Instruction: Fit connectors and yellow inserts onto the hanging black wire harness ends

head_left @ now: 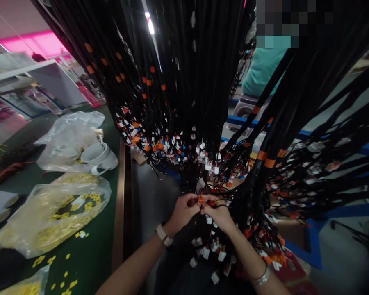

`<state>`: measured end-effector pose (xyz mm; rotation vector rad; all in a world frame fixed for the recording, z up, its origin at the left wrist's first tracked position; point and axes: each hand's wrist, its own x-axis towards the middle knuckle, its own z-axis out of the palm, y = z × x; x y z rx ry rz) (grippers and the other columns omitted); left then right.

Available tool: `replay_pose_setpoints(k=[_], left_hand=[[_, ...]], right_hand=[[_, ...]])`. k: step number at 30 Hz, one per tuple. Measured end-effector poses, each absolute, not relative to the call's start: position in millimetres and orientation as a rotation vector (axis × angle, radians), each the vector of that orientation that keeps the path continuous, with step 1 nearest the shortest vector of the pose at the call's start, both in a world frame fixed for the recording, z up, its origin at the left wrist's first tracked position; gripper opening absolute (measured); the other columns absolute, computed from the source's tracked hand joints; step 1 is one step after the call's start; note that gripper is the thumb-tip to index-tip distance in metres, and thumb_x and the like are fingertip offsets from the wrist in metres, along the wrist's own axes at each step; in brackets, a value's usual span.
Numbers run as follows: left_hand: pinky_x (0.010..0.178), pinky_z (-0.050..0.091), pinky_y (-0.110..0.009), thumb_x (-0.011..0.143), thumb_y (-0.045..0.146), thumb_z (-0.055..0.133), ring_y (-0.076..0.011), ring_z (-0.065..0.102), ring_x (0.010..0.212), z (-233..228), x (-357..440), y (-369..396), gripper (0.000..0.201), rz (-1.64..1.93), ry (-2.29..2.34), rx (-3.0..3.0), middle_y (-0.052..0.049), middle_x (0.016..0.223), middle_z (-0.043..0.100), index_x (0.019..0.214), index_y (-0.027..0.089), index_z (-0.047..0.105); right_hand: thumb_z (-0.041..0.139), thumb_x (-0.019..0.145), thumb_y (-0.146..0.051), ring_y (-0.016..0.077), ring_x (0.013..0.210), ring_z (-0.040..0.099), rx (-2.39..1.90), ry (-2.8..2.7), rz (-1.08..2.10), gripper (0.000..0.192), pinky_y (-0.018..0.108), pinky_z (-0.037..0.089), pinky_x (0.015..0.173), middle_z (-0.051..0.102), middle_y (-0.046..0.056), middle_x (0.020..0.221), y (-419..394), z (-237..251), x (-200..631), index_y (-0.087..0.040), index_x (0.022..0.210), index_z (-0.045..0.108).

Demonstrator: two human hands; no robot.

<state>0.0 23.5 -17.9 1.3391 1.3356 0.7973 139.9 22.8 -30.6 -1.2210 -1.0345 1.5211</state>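
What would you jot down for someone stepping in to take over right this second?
Left hand and right hand meet in front of the body, fingers pinching a small orange connector on the hanging black wire bundles.
More white and orange connectors dangle around and below the hands.
On the green table to the left: bags of yellow parts and a white cup.
How many connectors are finished cannot be told.

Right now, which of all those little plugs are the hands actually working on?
Follow the hanging black cable bundles to their lower ends. There the left hand and right hand meet, pinching one small orange connector; neighbouring connectors dangle untouched.
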Motion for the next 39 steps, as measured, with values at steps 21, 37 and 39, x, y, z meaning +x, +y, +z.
replay_pose_setpoints(k=[21,37,39], left_hand=[[0.045,0.021,-0.020,0.067,0.025,0.064,-0.0042,0.033,0.048,-12.5,-4.5,31.9,0.016,0.957,1.135,0.720,0.003,0.058,0.048,0.076,0.012,0.062],[0.070,0.046,-0.025,0.063,0.007,0.065,-0.0106,0.058,0.069,-23.0,-22.9,42.6,0.016,1.075,1.151,0.417,-0.004,0.077,0.063,0.076,0.014,0.062],[0.079,0.046,-0.030,0.063,0.008,0.067,-0.0144,0.061,0.076,-20.6,-18.8,39.1,0.015,1.037,1.107,0.416,-0.007,0.081,0.066,0.078,0.012,0.063]], right_hand=[[0.055,0.078,-0.051,0.0184,0.074,0.063,-0.997,-0.813,1.727,0.045,0.035,0.052,0.069,0.068,0.007,0.086,22.8,-39.8,144.7,-0.019,0.109,0.063],[0.062,0.073,-0.056,0.0211,0.085,0.066,-1.048,-0.786,1.762,0.048,0.036,0.050,0.078,0.070,0.011,0.096,22.2,-36.7,144.6,-0.018,0.102,0.066],[0.054,0.075,-0.063,0.0186,0.074,0.065,-1.090,-0.850,1.717,0.053,0.032,0.051,0.069,0.070,0.010,0.087,22.1,-38.4,145.5,-0.016,0.093,0.069]])
